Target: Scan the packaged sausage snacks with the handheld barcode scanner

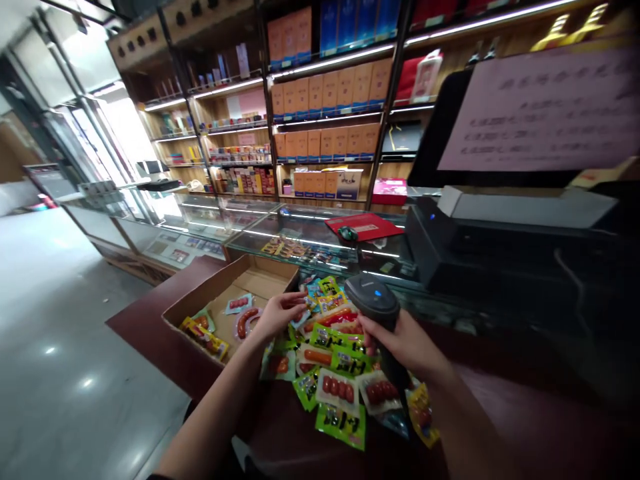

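My right hand (407, 343) is wrapped around the handle of a black barcode scanner (373, 297), which shows a small blue light on top. Under and beside it lies a heap of small snack packets, among them green packets (343, 423) and clear packs of red sausages (337, 390). At the heap's left edge reaches my left hand (280, 313), its fingers stretched out and apart over the packets. Left of that hand, a shallow cardboard box (263, 270) holds a few packets, including a curved sausage pack (246, 323) and a yellow packet (205, 339).
The box and heap rest on a dark red counter (145, 327). Behind are glass display cases (240, 223) with a red envelope (367, 227) on top. A monitor with a pink paper sign (540, 113) stands at right. Shelves of orange boxes (330, 93) line the wall.
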### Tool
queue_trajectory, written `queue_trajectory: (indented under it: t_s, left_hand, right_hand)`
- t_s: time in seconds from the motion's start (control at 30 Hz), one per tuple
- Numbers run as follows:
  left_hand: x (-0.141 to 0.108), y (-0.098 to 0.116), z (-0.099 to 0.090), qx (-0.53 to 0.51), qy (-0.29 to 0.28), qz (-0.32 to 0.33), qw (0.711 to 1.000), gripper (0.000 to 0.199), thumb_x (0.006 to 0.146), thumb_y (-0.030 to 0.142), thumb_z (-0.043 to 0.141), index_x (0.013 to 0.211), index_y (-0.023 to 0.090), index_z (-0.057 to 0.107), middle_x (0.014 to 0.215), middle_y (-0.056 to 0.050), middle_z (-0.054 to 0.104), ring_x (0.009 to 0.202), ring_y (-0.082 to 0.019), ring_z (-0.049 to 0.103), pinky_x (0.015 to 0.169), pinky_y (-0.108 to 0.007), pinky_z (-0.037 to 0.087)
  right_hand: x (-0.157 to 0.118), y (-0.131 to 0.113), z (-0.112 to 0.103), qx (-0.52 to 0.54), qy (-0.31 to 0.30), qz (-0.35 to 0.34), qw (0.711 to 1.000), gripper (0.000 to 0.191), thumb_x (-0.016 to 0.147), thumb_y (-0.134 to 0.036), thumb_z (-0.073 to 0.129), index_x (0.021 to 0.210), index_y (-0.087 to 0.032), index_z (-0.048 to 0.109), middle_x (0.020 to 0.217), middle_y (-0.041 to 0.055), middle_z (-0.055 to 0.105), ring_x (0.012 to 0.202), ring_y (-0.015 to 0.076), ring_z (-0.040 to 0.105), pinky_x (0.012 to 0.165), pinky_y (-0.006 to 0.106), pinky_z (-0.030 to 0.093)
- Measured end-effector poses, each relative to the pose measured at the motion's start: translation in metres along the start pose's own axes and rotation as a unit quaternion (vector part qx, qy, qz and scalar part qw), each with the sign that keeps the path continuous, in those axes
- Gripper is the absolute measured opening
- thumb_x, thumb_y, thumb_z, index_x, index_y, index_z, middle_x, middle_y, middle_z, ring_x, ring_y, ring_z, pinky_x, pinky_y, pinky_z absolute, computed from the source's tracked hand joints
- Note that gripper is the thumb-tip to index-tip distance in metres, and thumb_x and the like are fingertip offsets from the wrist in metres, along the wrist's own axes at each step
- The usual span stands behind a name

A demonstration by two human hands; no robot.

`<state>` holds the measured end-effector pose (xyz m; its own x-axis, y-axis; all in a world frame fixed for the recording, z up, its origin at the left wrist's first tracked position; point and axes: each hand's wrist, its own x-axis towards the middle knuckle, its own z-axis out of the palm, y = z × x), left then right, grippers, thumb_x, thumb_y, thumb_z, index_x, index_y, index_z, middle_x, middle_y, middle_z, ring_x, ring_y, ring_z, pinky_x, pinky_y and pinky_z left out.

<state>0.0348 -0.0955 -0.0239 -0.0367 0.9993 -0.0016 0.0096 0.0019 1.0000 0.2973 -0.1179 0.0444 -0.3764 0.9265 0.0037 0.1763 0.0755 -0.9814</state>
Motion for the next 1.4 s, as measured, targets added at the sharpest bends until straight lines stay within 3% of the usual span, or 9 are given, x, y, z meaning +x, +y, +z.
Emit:
queue_trajectory:
  t_s: [0.17, 0.33, 0.47, 0.67, 0.8, 0.93, 1.2, 1.27, 1.4]
  left_hand:
    - [-0.001, -0.024, 0.043, 0.149, -0.034, 0.068, 0.986, 0.033, 0.076, 0.03, 0.071, 0.108, 0.02, 0.074, 0.103, -0.01, 0.074, 0.094, -0.025, 0.069, 0.082, -0.036, 0.054]
    - [-0.008, -0.02, 0.067, 0.347, -0.073, 0.16, 0.921, 0.031, 0.08, 0.021, 0.062, 0.108, 0.023, 0.074, 0.102, -0.008, 0.072, 0.095, -0.024, 0.066, 0.089, -0.036, 0.049]
    - [-0.01, -0.019, 0.073, 0.44, -0.095, 0.17, 0.877, 0.04, 0.075, 0.016, 0.064, 0.113, 0.022, 0.072, 0.106, -0.009, 0.068, 0.1, -0.025, 0.062, 0.092, -0.035, 0.046]
    - [-0.016, -0.02, 0.06, 0.531, -0.072, 0.142, 0.832, 0.046, 0.075, 0.019, 0.065, 0.122, 0.023, 0.066, 0.104, -0.01, 0.064, 0.1, -0.026, 0.059, 0.09, -0.035, 0.044]
    - [-0.021, -0.016, 0.054, 0.553, -0.059, 0.117, 0.822, 0.036, 0.077, 0.022, 0.067, 0.113, 0.021, 0.068, 0.1, -0.01, 0.064, 0.097, -0.026, 0.059, 0.086, -0.034, 0.044]
    - [-0.025, -0.017, 0.052, 0.539, -0.06, 0.104, 0.833, 0.03, 0.077, 0.021, 0.066, 0.107, 0.02, 0.068, 0.099, -0.009, 0.063, 0.096, -0.024, 0.059, 0.084, -0.032, 0.044]
    - [-0.033, -0.021, 0.057, 0.548, -0.092, 0.125, 0.822, 0.024, 0.072, 0.028, 0.073, 0.095, 0.025, 0.075, 0.095, -0.007, 0.062, 0.091, -0.024, 0.057, 0.083, -0.034, 0.042]
    - [-0.034, -0.018, 0.058, 0.549, -0.076, 0.135, 0.821, 0.021, 0.072, 0.028, 0.074, 0.093, 0.026, 0.076, 0.095, -0.007, 0.062, 0.095, -0.025, 0.056, 0.085, -0.036, 0.04]
    - [-0.032, -0.012, 0.053, 0.509, 0.022, 0.159, 0.846, 0.015, 0.074, 0.024, 0.07, 0.089, 0.022, 0.073, 0.095, -0.008, 0.063, 0.097, -0.026, 0.056, 0.085, -0.037, 0.039]
  right_hand:
    - [-0.003, -0.001, -0.01, 0.014, 0.02, -0.01, 1.0, 0.034, 0.077, -0.05, 0.069, 0.076, -0.018, 0.057, 0.059, 0.0012, 0.062, 0.049, 0.016, 0.061, 0.051, 0.029, 0.051]
    - [-0.004, -0.001, -0.014, 0.014, 0.022, -0.019, 0.999, 0.031, 0.079, -0.046, 0.067, 0.076, -0.017, 0.057, 0.058, 0.0008, 0.062, 0.048, 0.0153, 0.061, 0.05, 0.028, 0.051]
    - [-0.005, -0.002, -0.018, 0.028, 0.02, -0.027, 0.999, 0.03, 0.079, -0.044, 0.069, 0.075, -0.016, 0.059, 0.058, 0.0008, 0.062, 0.048, 0.0141, 0.06, 0.049, 0.027, 0.051]
    - [-0.006, -0.003, -0.019, 0.039, 0.025, -0.036, 0.998, 0.032, 0.08, -0.046, 0.068, 0.075, -0.016, 0.058, 0.057, 0.0008, 0.062, 0.047, 0.0136, 0.059, 0.049, 0.027, 0.051]
    - [-0.007, -0.003, -0.019, 0.026, 0.029, -0.028, 0.999, 0.032, 0.08, -0.046, 0.067, 0.075, -0.015, 0.058, 0.058, 0.0011, 0.062, 0.047, 0.0139, 0.06, 0.048, 0.026, 0.05]
    - [-0.006, -0.002, -0.018, 0.019, 0.027, -0.026, 0.999, 0.033, 0.081, -0.047, 0.067, 0.073, -0.015, 0.058, 0.058, 0.0016, 0.062, 0.048, 0.0148, 0.061, 0.049, 0.028, 0.051]
    - [-0.005, -0.005, -0.013, 0.021, 0.014, -0.021, 0.999, 0.032, 0.079, -0.047, 0.068, 0.077, -0.018, 0.055, 0.059, 0.0009, 0.061, 0.048, 0.0164, 0.061, 0.05, 0.03, 0.049]
    - [-0.005, -0.006, -0.013, 0.013, 0.009, -0.023, 1.0, 0.031, 0.079, -0.047, 0.067, 0.075, -0.018, 0.054, 0.059, 0.0009, 0.061, 0.048, 0.0162, 0.06, 0.05, 0.03, 0.049]
    - [-0.004, -0.006, -0.012, 0.012, 0.005, -0.024, 1.0, 0.03, 0.079, -0.045, 0.067, 0.077, -0.018, 0.056, 0.059, 0.0011, 0.061, 0.048, 0.016, 0.06, 0.051, 0.029, 0.049]
